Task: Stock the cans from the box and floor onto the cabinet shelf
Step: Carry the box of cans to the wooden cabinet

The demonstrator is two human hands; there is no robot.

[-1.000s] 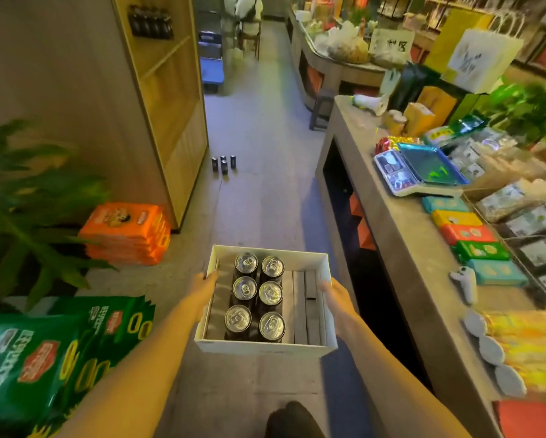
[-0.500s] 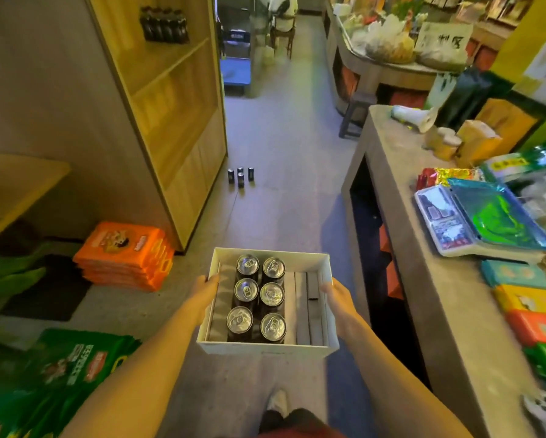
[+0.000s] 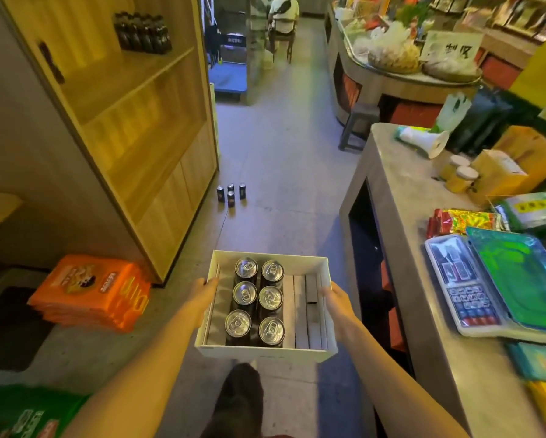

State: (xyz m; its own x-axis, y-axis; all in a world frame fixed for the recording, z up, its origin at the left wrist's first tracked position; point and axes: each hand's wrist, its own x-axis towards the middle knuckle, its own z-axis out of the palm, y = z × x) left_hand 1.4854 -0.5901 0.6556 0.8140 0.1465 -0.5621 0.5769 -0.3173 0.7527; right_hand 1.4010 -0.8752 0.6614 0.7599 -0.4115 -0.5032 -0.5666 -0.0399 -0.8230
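Between the tall wooden cabinet point(image 3: 158, 172) and the grey stone-look counter point(image 3: 401, 235), mid-aisle. I log the open white cardboard box point(image 3: 265, 354) carried clear of the floor. The left hand point(image 3: 203, 294) clasps its left wall and the right hand point(image 3: 336, 300) clasps its right wall; the fingers underneath are hidden. Six silver-topped dark cans point(image 3: 245, 293) stand upright in two rows of three, left of centre in the box. Flat grey strips fill the right part.

Change over the last second: the cabinet and the four small dark cans on the floor point(image 3: 230, 194) sit larger and nearer in the head view, and the green plant at the left edge has dropped out. Box load unchanged, grip unchanged. A dark shoe point(image 3: 240, 393) shows below the box. I read this as a walking approach.

Meaning for the task: still transport, nothing from this box shelved yet. The open cabinet shelf point(image 3: 123, 83) carries a cluster of dark bottles point(image 3: 142, 33) at its back, with bare board in front. The floor cans stand just beside the cabinet's base corner, well ahead of the box. My judgement: the box must be set down near the cabinet to free a hand.
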